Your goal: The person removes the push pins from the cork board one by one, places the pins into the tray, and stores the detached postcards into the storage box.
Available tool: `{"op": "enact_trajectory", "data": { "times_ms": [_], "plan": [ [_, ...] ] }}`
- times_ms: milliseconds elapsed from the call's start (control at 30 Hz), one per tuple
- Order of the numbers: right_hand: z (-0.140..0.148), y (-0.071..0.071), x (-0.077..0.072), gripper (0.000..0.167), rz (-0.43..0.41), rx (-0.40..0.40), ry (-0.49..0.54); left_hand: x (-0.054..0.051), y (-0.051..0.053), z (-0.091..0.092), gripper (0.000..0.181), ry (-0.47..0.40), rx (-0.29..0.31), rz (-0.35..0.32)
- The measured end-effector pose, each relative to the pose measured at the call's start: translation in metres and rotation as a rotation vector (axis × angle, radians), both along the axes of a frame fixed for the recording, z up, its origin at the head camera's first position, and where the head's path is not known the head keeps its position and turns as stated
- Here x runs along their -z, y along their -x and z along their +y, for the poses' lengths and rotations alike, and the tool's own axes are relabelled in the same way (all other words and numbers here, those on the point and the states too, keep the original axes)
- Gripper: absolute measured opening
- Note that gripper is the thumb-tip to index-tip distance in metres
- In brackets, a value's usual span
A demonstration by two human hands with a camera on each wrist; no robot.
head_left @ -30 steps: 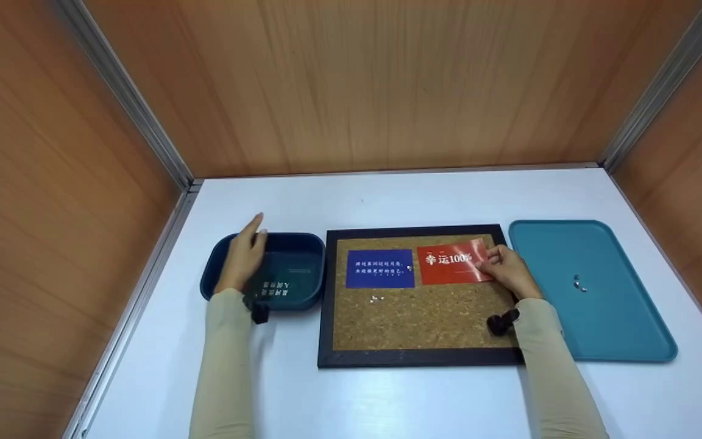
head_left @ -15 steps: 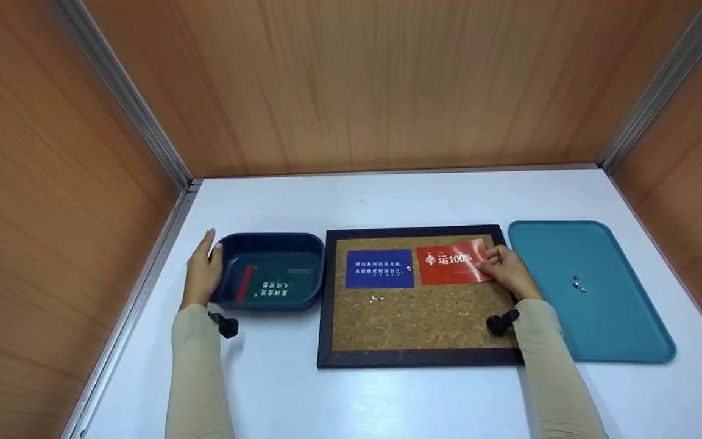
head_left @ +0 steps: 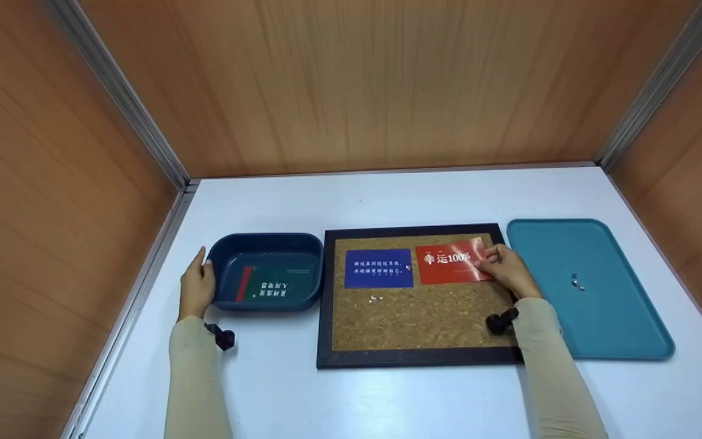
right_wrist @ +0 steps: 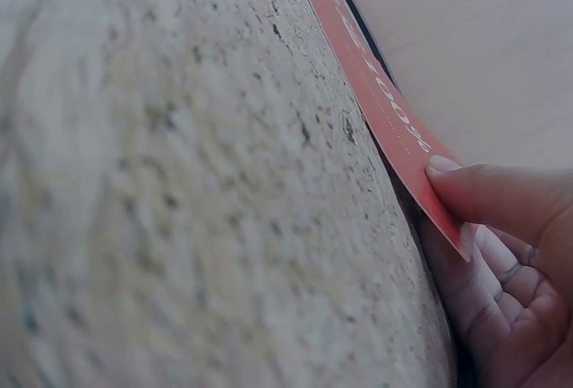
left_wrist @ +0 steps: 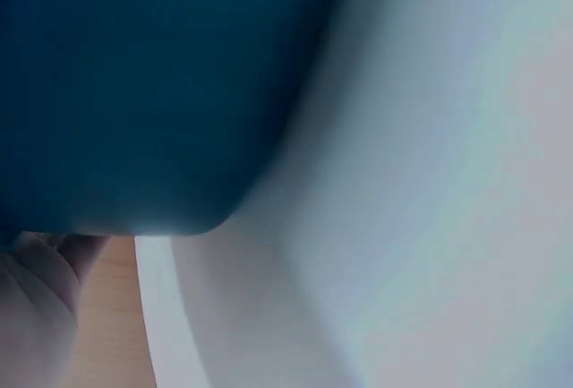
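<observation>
Thumb and fingers of my right hand [head_left: 509, 273] pinch the right end of a red card [head_left: 448, 268], whose pinched end lifts off the cork board [head_left: 424, 323]. The right wrist view shows the thumb on top of the red card [right_wrist: 385, 119] and fingers beneath it. Left of it, a blue card [head_left: 378, 269] lies on the cork with a small shiny piece at its right edge. My left hand [head_left: 197, 289] is at the left outer side of a dark blue bin [head_left: 265, 305], fingers fairly straight. In the left wrist view, the bin [left_wrist: 134, 92] partly hides that hand [left_wrist: 36, 316].
A green card with a red band [head_left: 278, 283] lies in the bin. Several tiny pale pieces [head_left: 375, 299] are on the cork. To the board's right, a teal tray [head_left: 613, 323] holds several small shiny pieces [head_left: 577, 283]. Wood panels [head_left: 387, 85] stand behind and at both sides.
My left hand has moved left and down, from above the bin to its left side, uncovering the red band of the green card. My right hand keeps its pinch on the red card.
</observation>
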State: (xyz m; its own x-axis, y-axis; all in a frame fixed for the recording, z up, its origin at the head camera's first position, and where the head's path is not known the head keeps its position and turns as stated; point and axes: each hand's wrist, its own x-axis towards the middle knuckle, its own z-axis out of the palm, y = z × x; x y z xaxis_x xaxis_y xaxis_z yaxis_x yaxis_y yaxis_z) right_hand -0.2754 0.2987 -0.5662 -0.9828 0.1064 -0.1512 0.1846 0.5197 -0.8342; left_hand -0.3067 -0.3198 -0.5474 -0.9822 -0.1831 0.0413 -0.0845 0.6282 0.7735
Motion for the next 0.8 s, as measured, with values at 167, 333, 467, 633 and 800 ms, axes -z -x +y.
{"op": "enact_trajectory", "data": {
  "times_ms": [167,333,467,633,800],
  "plan": [
    [0.0005,0.0009,0.0006,0.031,-0.004,0.001,0.007,0.0021,0.0003,0.0027,0.046,0.009,0.002,0.009],
    [0.0008,0.0024,0.0010,0.032,-0.035,0.001,0.017,0.0027,-0.0001,0.0040,0.046,0.004,-0.012,-0.016],
    [0.0011,0.0021,0.0002,0.033,-0.031,-0.003,0.015,0.0027,-0.0005,0.0043,0.047,0.004,-0.023,-0.045],
    [-0.0015,0.0006,-0.0009,0.031,-0.006,0.010,0.021,0.0017,-0.0005,0.0060,0.048,0.014,-0.020,-0.070],
    [-0.0016,0.0004,-0.0021,0.032,0.001,0.017,0.036,-0.0002,0.0005,0.0086,0.049,0.057,-0.005,-0.078]
  ]
}}
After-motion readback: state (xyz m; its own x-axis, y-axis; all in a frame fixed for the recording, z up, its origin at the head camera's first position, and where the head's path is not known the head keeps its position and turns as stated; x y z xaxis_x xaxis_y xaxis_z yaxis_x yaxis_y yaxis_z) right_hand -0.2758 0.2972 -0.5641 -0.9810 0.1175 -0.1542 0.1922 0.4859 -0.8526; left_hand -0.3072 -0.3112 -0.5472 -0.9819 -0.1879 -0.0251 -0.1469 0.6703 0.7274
